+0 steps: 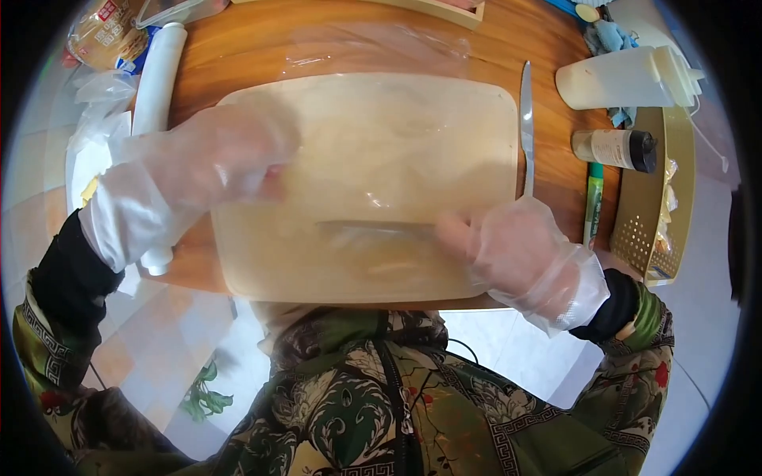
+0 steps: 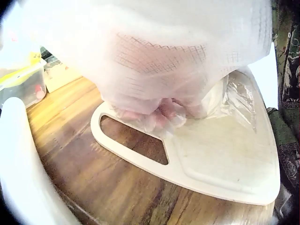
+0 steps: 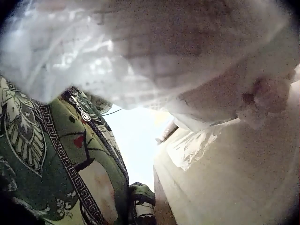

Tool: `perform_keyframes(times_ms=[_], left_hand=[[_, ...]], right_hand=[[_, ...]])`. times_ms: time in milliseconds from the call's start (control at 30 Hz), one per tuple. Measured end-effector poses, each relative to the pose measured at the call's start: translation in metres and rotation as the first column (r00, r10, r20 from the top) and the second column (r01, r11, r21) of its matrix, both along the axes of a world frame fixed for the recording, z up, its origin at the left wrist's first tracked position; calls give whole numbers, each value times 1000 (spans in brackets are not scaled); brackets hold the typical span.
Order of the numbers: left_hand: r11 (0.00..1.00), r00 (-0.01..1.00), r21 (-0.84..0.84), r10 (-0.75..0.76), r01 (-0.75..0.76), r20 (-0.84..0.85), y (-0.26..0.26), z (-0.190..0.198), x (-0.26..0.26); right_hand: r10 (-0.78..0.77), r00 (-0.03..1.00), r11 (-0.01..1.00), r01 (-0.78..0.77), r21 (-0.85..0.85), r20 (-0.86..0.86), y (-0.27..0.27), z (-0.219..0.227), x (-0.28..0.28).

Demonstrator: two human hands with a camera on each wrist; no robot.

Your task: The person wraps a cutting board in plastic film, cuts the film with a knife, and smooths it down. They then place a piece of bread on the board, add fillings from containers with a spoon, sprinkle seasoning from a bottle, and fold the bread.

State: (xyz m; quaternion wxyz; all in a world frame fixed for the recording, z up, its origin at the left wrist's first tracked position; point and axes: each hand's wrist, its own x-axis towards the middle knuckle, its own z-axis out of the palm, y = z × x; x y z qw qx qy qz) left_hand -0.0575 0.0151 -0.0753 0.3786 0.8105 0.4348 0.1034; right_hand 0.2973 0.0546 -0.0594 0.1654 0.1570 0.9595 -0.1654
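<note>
The left hand (image 1: 214, 159), in a clear plastic glove, is blurred above the left part of the cream cutting board (image 1: 317, 103). Its fingers (image 2: 161, 117) look bent beside the board's handle slot in the left wrist view; whether they pinch anything is unclear. Over the board's lower right, the gloved right hand (image 1: 532, 254) grips one end of a thin grey blade (image 1: 381, 228) that points left, its handle hidden in the hand. Clear film (image 2: 241, 101) shows on the board. The right wrist view shows curled fingers (image 3: 267, 96) and crumpled film (image 3: 192, 147), not the blade.
Another knife (image 1: 527, 127) lies along the board's right edge. Beyond it are a squeeze bottle (image 1: 611, 79), a seasoning jar (image 1: 607, 148), a green tube (image 1: 593, 202) and a perforated basket (image 1: 647, 230). A white roll (image 1: 159, 79) and packaged bread (image 1: 103, 36) are at left.
</note>
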Motion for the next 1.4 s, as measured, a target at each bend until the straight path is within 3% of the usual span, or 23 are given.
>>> perform_keyframes(times_ms=[167, 233, 367, 433, 567, 633, 667, 700, 733, 767, 800, 833, 867, 933, 967, 1000, 1067, 1100, 1167, 1267, 1333, 1367, 1400], left_hand=[[999, 993, -36, 3, 2, 118, 3, -17, -18], [997, 996, -8, -77, 77, -37, 7, -16, -19], [989, 975, 36, -136, 145, -174, 11, -18, -18], [973, 1000, -232, -20, 24, 20, 12, -32, -31], [957, 994, -289, 45, -15, 96, 7, -33, -27], [839, 858, -484, 422, -248, 293, -4, -40, -21], [845, 857, -475, 419, -246, 301, -4, -37, -19], [977, 971, -150, 173, -149, 165, -1, -32, -16], [986, 998, 164, -30, 39, -56, 4, -27, -13], [982, 998, 182, -38, 47, -49, 8, -21, -9], [975, 992, 188, -113, 123, -59, 12, -14, -5], [961, 979, 191, -191, 201, -71, 16, -8, -1], [954, 977, 210, -203, 213, -71, 17, -6, 2], [977, 937, 115, -135, 181, -323, 14, -7, 5], [974, 936, 128, -137, 187, -324, 16, -11, 5], [966, 927, 149, -149, 211, -345, 17, -12, 6], [958, 914, 161, -165, 238, -370, 15, -11, 2], [978, 911, 102, -129, 183, -391, 15, -2, 7], [992, 903, 39, -91, 118, -419, 12, 3, 9], [983, 911, 45, -147, 177, -386, 19, -8, 5], [976, 897, 41, -178, 212, -404, 21, -15, 2], [976, 901, 46, -177, 212, -397, 22, -10, 4], [980, 875, -28, -189, 197, -445, 24, -1, 8]], right_hand=[[-61, 998, 996, 62, 72, -11, -4, 0, 22], [-78, 997, 995, 77, 57, 18, -4, 3, 31], [-116, 993, 992, 118, 45, -29, -7, 7, 48], [-154, 986, 986, 149, 75, 71, -10, 9, 54], [-178, 982, 977, 170, 128, 58, -16, 7, 66], [-223, 975, 965, 219, 147, 14, -20, 5, 76], [-223, 975, 963, 218, 160, 15, -21, 9, 81], [-256, 965, 958, 246, 147, 52, -21, 14, 86], [-291, 952, 951, 278, 136, 89, -22, 18, 89], [-302, 949, 946, 286, 156, 90, -25, 20, 91], [-665, 747, 740, 662, -118, 23, -29, 21, 94], [-911, 406, 352, 851, -391, 65, -32, 22, 95], [-918, 394, 347, 857, -381, 49, -31, 22, 94], [-810, 569, 576, 818, -11, -144, -25, 17, 90], [-809, 509, 550, 832, -71, -294, -26, 3, 93], [-809, 505, 546, 835, -67, -302, -23, -1, 92], [-744, 561, 561, 820, 117, -363, -16, -10, 85], [-656, 606, 576, 787, 219, -450, -13, -21, 87], [-690, 588, 551, 805, 221, -422, -10, -30, 84], [-733, 567, 517, 823, 234, -375, -9, -32, 82], [-733, 669, 442, 608, 659, -125, -13, -26, 73], [-733, 670, 440, 602, 666, -122, -21, -16, 65], [-595, 756, 542, 629, 557, -275, -33, -1, 53]])
